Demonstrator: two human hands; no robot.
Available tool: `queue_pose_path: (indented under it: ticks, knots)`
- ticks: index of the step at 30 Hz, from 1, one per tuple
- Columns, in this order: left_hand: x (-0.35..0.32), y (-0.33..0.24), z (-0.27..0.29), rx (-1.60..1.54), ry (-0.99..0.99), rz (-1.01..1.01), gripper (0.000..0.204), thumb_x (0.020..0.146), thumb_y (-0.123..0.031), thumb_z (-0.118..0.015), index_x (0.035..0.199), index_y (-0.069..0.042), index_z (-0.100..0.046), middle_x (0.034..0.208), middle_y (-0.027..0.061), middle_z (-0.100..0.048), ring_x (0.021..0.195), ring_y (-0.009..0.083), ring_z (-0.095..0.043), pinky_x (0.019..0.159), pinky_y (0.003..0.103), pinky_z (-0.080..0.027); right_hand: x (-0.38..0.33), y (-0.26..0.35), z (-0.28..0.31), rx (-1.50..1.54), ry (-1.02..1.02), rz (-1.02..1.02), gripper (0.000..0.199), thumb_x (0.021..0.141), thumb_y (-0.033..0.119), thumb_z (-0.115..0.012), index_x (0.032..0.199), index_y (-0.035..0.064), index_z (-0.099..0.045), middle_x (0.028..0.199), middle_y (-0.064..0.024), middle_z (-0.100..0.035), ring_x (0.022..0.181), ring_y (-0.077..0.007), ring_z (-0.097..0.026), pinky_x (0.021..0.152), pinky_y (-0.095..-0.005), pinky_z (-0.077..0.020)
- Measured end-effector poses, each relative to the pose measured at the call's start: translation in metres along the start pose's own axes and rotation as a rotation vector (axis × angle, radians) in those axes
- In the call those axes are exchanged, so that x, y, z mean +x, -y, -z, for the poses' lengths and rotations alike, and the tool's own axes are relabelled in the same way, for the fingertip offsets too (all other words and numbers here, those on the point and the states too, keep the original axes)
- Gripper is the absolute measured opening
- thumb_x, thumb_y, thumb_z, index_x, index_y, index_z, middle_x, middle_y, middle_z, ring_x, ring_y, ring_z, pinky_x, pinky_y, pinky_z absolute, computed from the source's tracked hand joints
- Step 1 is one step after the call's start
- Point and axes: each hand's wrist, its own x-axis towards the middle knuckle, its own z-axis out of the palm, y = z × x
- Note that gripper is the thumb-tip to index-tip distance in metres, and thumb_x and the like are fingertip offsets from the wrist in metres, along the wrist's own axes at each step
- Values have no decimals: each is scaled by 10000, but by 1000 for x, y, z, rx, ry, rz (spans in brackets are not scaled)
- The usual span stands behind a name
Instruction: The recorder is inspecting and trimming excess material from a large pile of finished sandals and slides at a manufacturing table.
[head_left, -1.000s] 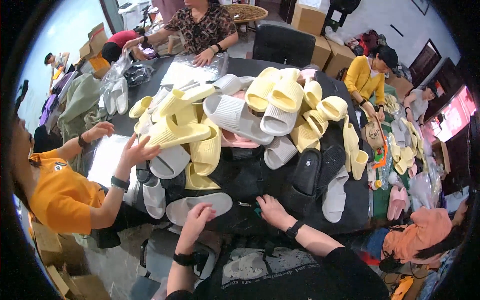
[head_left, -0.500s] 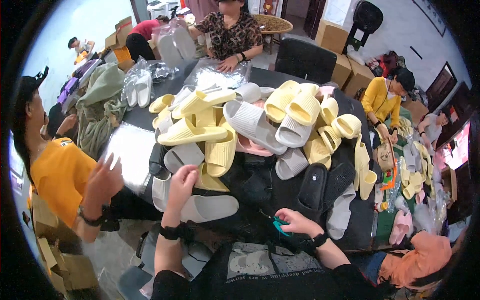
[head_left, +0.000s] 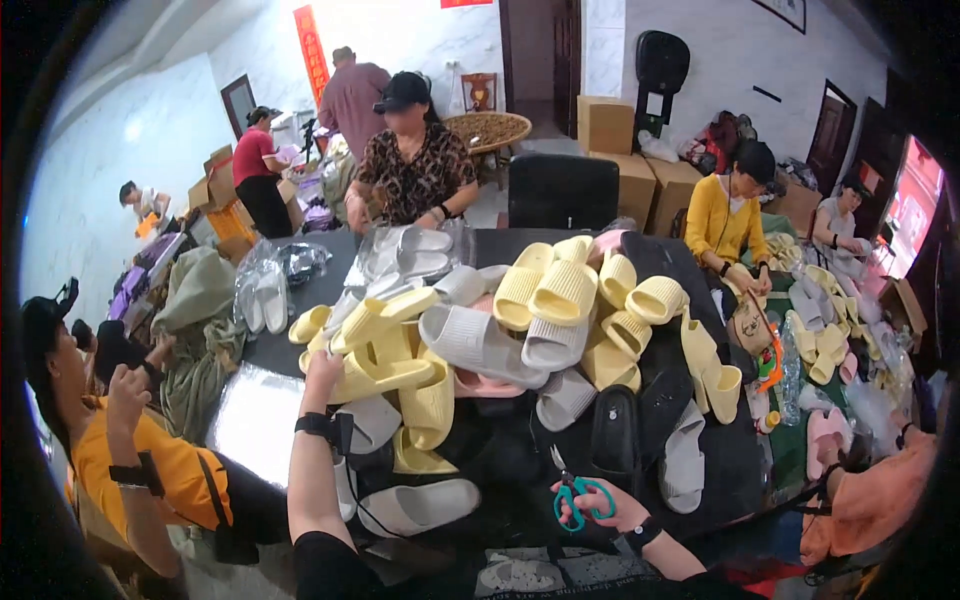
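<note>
My left hand (head_left: pixel 322 376) is at the left end of a yellow slide slipper (head_left: pixel 385 377) in the pile, its fingers closed on that end. Beneath it lie a grey slipper (head_left: pixel 372 424) and another yellow slipper (head_left: pixel 420 455). A pale grey slipper (head_left: pixel 425 505) rests near the table's front edge. In my right hand (head_left: pixel 626 506) is a pair of scissors (head_left: pixel 574 492) with teal handles, its blades parted and pointing away from me. Next to the scissors, on the right, lie a black slipper (head_left: pixel 615 432) and a grey ribbed slipper (head_left: pixel 683 462).
A shiny plastic sheet (head_left: pixel 262 415) lies at the table's left. Bagged grey slippers (head_left: pixel 415 250) are at the far side, before a person in a patterned top (head_left: pixel 420 175). A person in orange (head_left: pixel 150 465) sits close on my left. Black chair (head_left: pixel 563 190) stands behind the table.
My left hand has moved forward and left onto the yellow slipper. My right hand has shifted slightly right and lower, bringing the scissors into fuller view. The head view has tilted up.
</note>
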Motion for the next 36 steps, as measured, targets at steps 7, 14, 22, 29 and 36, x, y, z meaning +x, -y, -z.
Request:
queue_pose_path:
  ticks: [7, 14, 22, 29, 36]
  knots:
    - [1, -4, -12, -229, 109, 111, 312, 747, -241, -604, 881, 35, -662, 846, 147, -670, 713, 223, -646, 662, 350, -496, -8, 5, -8, 24, -62, -47, 480, 882, 180, -584, 1272, -52, -428, 888, -109, -627, 772, -194, -617, 703, -322, -511]
    - [-77, -103, 47, -1073, 342, 51, 333, 833, -81, -564, 1136, 46, -510, 721, 92, -577, 564, 158, -558, 506, 270, -448, 3, 24, -30, -38, -15, 33, 500, 872, 157, -583, 1310, -17, -414, 920, -115, -617, 757, -197, -631, 709, -326, -516]
    - [-223, -155, 26, -1628, 614, -10, 214, 904, -29, -491, 1101, 41, -535, 889, 135, -635, 826, 232, -633, 748, 344, -534, 11, 35, -48, -93, 61, 186, 557, 797, 70, -580, 1319, 16, -396, 1021, -100, -587, 937, -217, -608, 838, -344, -491]
    - [-311, -108, -30, -1640, 505, 327, 153, 883, 1, -526, 1030, 32, -549, 878, 129, -624, 811, 230, -620, 760, 355, -521, 18, 12, -37, -309, 34, -11, 549, 817, 81, -612, 1318, 1, -402, 980, -82, -583, 863, -163, -594, 726, -289, -520]
    - [-328, -58, -41, -1536, 257, 291, 136, 878, 6, -535, 1012, 26, -537, 910, 106, -607, 814, 192, -604, 776, 335, -512, 50, -25, -21, -514, 240, -287, 514, 856, 216, -651, 1281, 29, -432, 948, -57, -575, 797, -103, -571, 659, -253, -519]
